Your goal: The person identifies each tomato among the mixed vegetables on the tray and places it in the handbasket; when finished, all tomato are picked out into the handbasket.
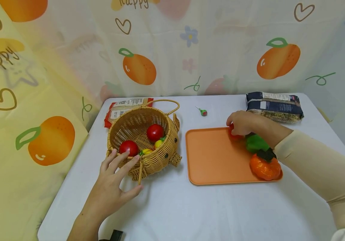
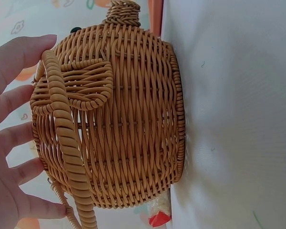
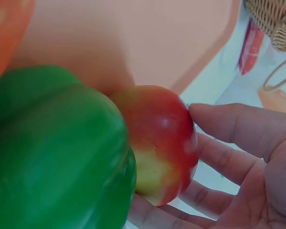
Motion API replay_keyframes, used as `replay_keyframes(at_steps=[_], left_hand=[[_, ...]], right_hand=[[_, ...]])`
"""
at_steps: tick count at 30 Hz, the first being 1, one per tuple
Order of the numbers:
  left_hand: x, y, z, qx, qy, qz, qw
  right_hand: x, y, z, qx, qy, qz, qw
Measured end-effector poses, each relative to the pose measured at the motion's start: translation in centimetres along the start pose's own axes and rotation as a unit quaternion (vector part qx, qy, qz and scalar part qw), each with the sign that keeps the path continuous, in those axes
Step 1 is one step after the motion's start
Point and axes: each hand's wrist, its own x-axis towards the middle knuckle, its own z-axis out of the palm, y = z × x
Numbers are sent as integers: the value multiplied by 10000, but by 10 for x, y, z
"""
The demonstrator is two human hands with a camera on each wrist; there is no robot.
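My left hand (image 1: 109, 185) has its fingers spread over the near rim of a wicker basket (image 1: 157, 162). In the left wrist view, the thumb and fingertips lie along the rim by the looped handle (image 2: 66, 129). Two red round fruits (image 1: 155, 133) and some yellow pieces sit inside the basket. At the back of the orange tray (image 1: 214, 157), my right hand (image 1: 243, 122) holds a red-and-yellow apple (image 3: 157, 138), thumb on one side, fingers behind. The apple lies against a green bell pepper (image 3: 57, 148). An orange pumpkin (image 1: 264, 167) occupies the tray's near right corner.
A dark-blue packaged bag (image 1: 274, 103) stands at the back right. Behind the basket lies a red-and-white package (image 1: 116, 112). A small green wrapped lollipop (image 1: 203, 112) is on the white table between basket and bag. A printed curtain hangs behind.
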Motion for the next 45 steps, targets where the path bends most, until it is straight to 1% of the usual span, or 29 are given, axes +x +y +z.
replay_keyframes(at_steps=[11, 18, 22, 30, 34, 38, 41, 45], left_hand=[[0, 1, -1, 9, -42, -46, 10000], [-1, 2, -1, 8, -2, -25, 10000], [-1, 2, -1, -16, 3, -33, 10000], [-2, 3, -1, -26, 13, -14, 10000], [-1, 2, -1, -14, 25, 36, 10000], [0, 1, -1, 27, 20, 70, 10000], [1, 1, -1, 41, -8, 48, 10000], [0, 1, -1, 37, -27, 25, 10000]], right_hand=[[0, -1, 0, 0, -30, 54, 10000], [-3, -4, -2, 36, 132, -80, 9999], [-7, -9, -3, 24, 200, -195, 9996], [-13, -27, -9, 278, 326, -251, 9988], [-14, -37, -13, 235, 492, -446, 9975], [-15, -51, -20, 131, 807, -733, 9940], [-17, -64, -27, 113, 988, -912, 9909], [-18, -83, -37, 167, 1109, -1064, 9880]])
